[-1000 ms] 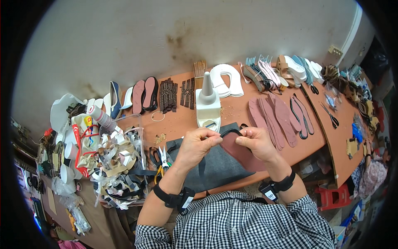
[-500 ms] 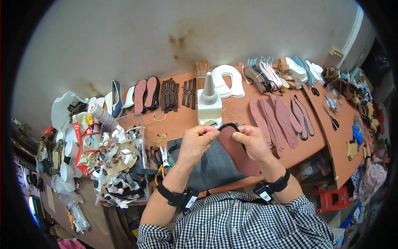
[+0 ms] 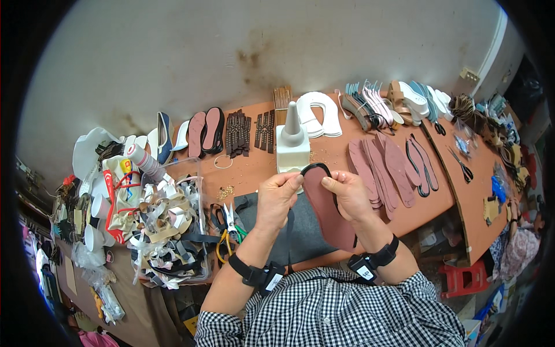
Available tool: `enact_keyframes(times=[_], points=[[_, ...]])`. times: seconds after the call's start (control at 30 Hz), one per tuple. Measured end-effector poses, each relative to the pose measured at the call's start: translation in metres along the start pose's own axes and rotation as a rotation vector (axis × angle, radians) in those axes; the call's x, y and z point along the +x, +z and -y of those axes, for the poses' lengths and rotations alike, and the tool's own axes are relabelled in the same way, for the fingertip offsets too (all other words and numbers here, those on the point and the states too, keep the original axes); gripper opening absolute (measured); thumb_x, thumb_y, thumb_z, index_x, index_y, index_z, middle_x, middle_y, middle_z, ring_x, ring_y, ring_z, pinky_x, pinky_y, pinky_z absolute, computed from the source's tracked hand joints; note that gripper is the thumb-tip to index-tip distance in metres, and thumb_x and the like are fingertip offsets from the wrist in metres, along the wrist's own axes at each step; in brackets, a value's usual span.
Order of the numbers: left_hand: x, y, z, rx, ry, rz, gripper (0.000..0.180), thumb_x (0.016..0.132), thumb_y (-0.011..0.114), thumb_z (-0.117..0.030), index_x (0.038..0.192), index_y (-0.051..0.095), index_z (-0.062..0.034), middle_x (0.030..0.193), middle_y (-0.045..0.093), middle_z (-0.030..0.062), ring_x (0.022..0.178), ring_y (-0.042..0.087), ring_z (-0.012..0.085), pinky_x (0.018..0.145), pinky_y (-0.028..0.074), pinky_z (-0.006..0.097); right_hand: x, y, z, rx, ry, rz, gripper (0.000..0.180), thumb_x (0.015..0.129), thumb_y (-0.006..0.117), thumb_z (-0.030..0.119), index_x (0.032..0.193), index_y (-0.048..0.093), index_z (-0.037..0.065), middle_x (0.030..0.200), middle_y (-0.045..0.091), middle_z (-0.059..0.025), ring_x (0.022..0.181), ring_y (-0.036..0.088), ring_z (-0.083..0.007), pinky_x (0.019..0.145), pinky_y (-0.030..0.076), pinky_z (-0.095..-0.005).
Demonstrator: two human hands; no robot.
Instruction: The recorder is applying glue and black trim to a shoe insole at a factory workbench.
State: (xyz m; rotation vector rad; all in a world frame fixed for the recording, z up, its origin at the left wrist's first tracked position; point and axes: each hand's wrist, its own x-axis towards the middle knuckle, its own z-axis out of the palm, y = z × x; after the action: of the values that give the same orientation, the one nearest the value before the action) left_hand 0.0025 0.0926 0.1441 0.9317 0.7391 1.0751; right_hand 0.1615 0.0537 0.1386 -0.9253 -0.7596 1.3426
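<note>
A pink shoe insole [image 3: 325, 209] is held up in front of me, its top end outlined by a thin black edging strip [image 3: 315, 166]. My left hand [image 3: 277, 195] pinches the strip at the insole's upper left edge, and a dark length of strip [image 3: 291, 228] hangs below that hand. On the other side, my right hand [image 3: 349, 194] grips the insole, thumb on its pink face and fingers behind it. Beneath them a dark grey cloth [image 3: 309, 234] lies at the table's front edge. A white pot with a grey cone-shaped top [image 3: 292, 136] stands just beyond my hands.
Pink insoles [image 3: 373, 168] lie on the right of the orange-brown table [image 3: 430, 202]. Left of my arm are white-bladed snips [image 3: 229, 218] and a clear bin [image 3: 201, 191] of strap scraps. White U-shaped pieces [image 3: 332, 118], brown straps [image 3: 237, 134] and sandals [image 3: 413, 101] line the back.
The insole has risen slightly and turned, showing more of its pink face at the top. My left hand has shifted a little left along the black edging; both hands keep their hold.
</note>
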Motion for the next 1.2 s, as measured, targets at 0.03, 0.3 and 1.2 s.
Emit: enact_keyframes(times=[0.03,0.3,1.2], points=[[0.0,0.001,0.001,-0.019,0.004,-0.007,0.019,0.084,0.061,-0.013,0.092,0.062,0.0038,0.064,0.054,-0.0007,0.043,0.037,0.004,0.038,0.027,0.018,0.001,0.0,-0.001,0.012,-0.012,-0.007,0.006,0.082,0.059,0.003,0.086,0.06,-0.001,0.078,0.06,-0.0027,0.066,0.054,-0.0069,0.063,0.046,-0.0197],[0.0,0.008,0.014,-0.027,0.049,-0.106,0.023,0.084,0.06,-0.016,0.096,0.061,0.0038,0.061,0.051,-0.0024,0.045,0.038,0.0041,0.039,0.027,0.018,0.008,0.005,-0.004,0.114,-0.033,-0.049,0.003,0.083,0.059,0.004,0.082,0.06,0.001,0.077,0.061,-0.0026,0.066,0.055,-0.007,0.063,0.046,-0.0198],[0.003,0.007,0.022,0.131,0.283,-0.131,0.014,0.082,0.062,-0.009,0.09,0.064,0.002,0.085,0.052,-0.0001,0.061,0.044,0.0043,0.051,0.036,0.017,0.01,0.012,-0.004,0.175,-0.03,-0.105,0.003,0.084,0.056,0.003,0.083,0.059,0.001,0.079,0.061,-0.002,0.07,0.055,-0.0064,0.066,0.046,-0.0194]])
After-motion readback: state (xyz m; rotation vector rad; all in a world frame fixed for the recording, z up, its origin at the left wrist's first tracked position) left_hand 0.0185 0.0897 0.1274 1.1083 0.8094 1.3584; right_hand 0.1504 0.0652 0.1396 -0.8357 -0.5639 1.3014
